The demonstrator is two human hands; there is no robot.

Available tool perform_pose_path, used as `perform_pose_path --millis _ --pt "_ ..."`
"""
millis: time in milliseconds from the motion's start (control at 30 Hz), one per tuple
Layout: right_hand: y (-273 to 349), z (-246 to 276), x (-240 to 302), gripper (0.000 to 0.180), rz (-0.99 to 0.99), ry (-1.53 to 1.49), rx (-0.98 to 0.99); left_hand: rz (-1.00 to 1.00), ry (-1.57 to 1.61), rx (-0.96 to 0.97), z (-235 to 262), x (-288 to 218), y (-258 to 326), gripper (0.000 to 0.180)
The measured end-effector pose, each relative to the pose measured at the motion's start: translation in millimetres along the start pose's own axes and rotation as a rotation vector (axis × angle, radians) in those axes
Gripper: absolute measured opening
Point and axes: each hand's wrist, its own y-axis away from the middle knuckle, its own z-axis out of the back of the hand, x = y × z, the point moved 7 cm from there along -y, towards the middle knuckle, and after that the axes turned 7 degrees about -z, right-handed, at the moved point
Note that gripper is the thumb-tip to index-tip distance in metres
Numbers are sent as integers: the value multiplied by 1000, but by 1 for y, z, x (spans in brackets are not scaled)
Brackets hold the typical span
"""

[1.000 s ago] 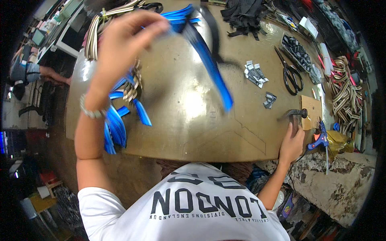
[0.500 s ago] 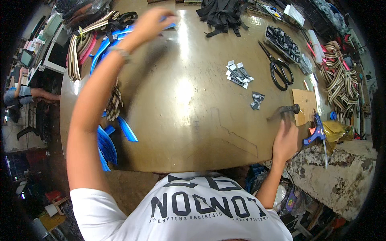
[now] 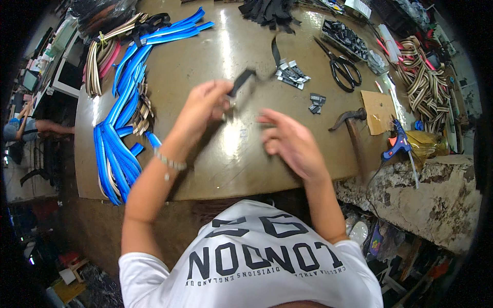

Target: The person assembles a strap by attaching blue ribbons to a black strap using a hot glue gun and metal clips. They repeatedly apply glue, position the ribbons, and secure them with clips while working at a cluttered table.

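A short black strap (image 3: 243,82) is pinched in my left hand (image 3: 208,102) over the middle of the table, its loose end blurred and curling away toward the far side. My right hand (image 3: 290,141) hovers just to the right, fingers apart and holding nothing. Beyond it lie a small pile of black-and-white labels (image 3: 292,75) and a few darker labels (image 3: 317,102). A hammer (image 3: 354,128) rests on the table to the right, its handle pointing toward me. Long blue straps (image 3: 117,149) spread along the left side.
Black scissors (image 3: 343,72) lie beyond the hammer, near a box of small black pieces (image 3: 345,40). A cardboard piece (image 3: 377,115) and a blue glue gun (image 3: 398,143) occupy the right edge. Black straps (image 3: 267,13) are heaped at the far side; striped straps (image 3: 423,82) hang at far right.
My left hand has come back from the far left toward the middle and now holds the black strap. My right hand has let go of the hammer and moved left.
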Motion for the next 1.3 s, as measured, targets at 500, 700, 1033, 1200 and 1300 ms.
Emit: perform_pose_path --millis 500,700,1033,1200,1300 --pt "-196 8 81 28 73 945 -48 -158 -698 87 -17 14 159 16" --pt "-228 6 60 43 586 1503 -166 -313 -1171 102 -27 11 153 25" --pt "-32 -3 78 43 709 1301 -314 -396 -1393 103 -21 13 141 69" --pt "204 187 106 50 412 1227 -1660 -408 -1383 86 -20 12 143 65" --pt "256 278 112 77 232 1167 -1833 -423 -1380 80 -20 11 143 65"
